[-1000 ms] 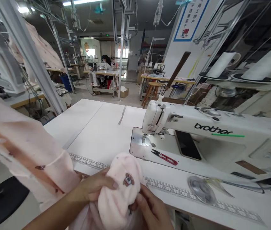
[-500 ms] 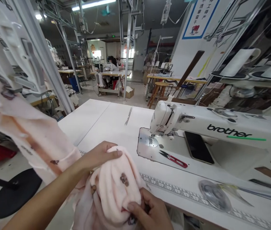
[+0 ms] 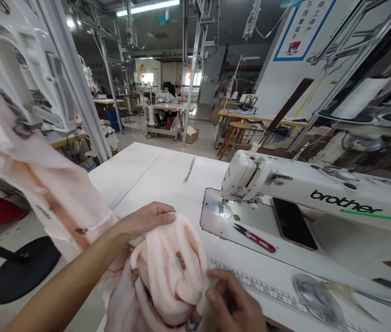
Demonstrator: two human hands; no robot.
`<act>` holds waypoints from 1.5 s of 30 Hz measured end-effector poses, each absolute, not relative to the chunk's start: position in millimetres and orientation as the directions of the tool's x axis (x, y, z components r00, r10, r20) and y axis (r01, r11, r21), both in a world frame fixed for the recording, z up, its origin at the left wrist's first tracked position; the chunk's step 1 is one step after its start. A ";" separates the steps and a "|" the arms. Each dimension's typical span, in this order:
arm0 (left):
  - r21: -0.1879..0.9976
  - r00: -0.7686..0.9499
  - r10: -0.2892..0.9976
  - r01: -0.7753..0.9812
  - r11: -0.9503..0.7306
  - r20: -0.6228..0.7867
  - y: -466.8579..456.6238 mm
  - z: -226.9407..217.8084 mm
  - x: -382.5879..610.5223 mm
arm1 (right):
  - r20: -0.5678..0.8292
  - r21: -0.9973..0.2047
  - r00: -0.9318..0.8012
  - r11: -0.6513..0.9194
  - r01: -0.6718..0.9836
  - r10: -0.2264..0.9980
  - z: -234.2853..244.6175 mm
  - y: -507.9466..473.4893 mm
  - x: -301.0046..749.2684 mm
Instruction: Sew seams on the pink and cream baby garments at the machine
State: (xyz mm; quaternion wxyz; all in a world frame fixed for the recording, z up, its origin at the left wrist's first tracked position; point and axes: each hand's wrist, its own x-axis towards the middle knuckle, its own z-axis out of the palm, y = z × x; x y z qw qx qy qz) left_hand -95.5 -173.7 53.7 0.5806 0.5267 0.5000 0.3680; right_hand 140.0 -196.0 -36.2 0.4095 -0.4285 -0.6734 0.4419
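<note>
A soft pale-pink fabric piece [image 3: 168, 267] with small brown printed figures is bunched in loose folds in front of me, above the table's front edge. My left hand [image 3: 156, 216] grips its top edge, thumb over the folds and the other fingers partly hidden. My right hand [image 3: 233, 299] is at the fabric's right side, fingers curled and blurred by motion; whether cloth is between them cannot be made out. More of the same pink fabric [image 3: 67, 198] hangs at the left, draped from a white clamp-like fixture [image 3: 43, 78].
A white sewing machine [image 3: 320, 189] stands at the right of the white table [image 3: 147, 180]. Red-handled thread snips [image 3: 256, 237], a dark phone [image 3: 294, 223] and a clear round disc [image 3: 316, 299] lie near it. A black round base [image 3: 22, 272] is at lower left. Someone sits at a far machine.
My right hand has shifted right, its thumb moving off the front of the folds. My left hand keeps its grip at the top. The view has turned slightly left.
</note>
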 end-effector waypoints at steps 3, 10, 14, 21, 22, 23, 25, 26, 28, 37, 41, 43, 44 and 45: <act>0.969 0.310 0.939 0.235 0.076 -0.149 -182.7 62.6 -96.7 | 0.286 -0.925 -0.255 0.336 0.179 0.924 -20.1 -180.7 137.4; 0.601 -0.054 0.828 0.715 -0.358 0.557 -208.7 38.6 -80.5 | 0.704 -0.407 -0.497 0.861 0.305 0.508 -9.7 -192.3 107.5; 0.755 -0.342 0.746 0.575 -0.315 0.572 -212.1 16.0 -73.4 | 0.772 -0.020 -0.595 0.944 0.329 0.223 -7.3 -210.0 84.3; 0.909 -0.549 0.734 0.339 -0.242 0.400 -217.6 4.1 -73.2 | 0.738 -0.204 -0.616 0.961 0.186 0.276 -11.7 -202.7 86.7; 0.894 -0.569 0.706 0.389 -0.223 0.423 -219.0 4.6 -73.4 | 0.717 -0.332 -0.605 0.932 0.143 0.348 -11.0 -200.7 89.5; 0.882 -0.585 0.682 0.425 -0.202 0.438 -220.6 5.6 -73.4 | 0.683 -0.470 -0.591 0.878 0.095 0.429 -9.6 -198.5 91.7; 0.889 -0.615 0.666 0.426 -0.169 0.422 -224.2 8.2 -72.0 | 0.596 -0.698 -0.547 0.716 0.011 0.588 -5.5 -193.6 92.8; 0.903 -0.629 0.669 0.397 -0.163 0.396 -226.3 9.8 -70.7 | 0.550 -0.770 -0.525 0.638 -0.018 0.650 -3.1 -190.9 91.6; 0.939 -0.641 0.697 0.309 -0.149 0.322 -231.0 13.0 -67.4 | 0.464 -0.859 -0.502 0.510 -0.052 0.730 1.3 -185.5 86.1; 0.989 -0.551 0.822 0.117 -0.096 0.145 -252.8 20.4 -68.8 | 0.220 -0.969 -0.593 0.246 -0.038 0.774 7.0 -179.9 64.4; 0.977 -0.566 0.802 0.190 -0.100 0.192 -251.3 20.0 -70.4 | 0.134 -0.989 -0.663 0.143 -0.041 0.737 9.7 -175.3 65.1; 0.984 -0.585 0.792 0.143 -0.110 0.174 -249.9 18.1 -70.5 | 0.111 -0.993 -0.709 0.110 -0.048 0.696 11.7 -172.1 66.6; 0.988 -0.594 0.789 0.108 -0.112 0.155 -249.5 16.9 -70.5 | 0.099 -0.994 -0.728 0.093 -0.049 0.678 12.5 -171.1 67.4; 0.991 -0.606 0.784 0.073 -0.111 0.133 -249.3 15.8 -70.7 | 0.092 -0.995 -0.742 0.082 -0.050 0.664 12.8 -170.7 67.9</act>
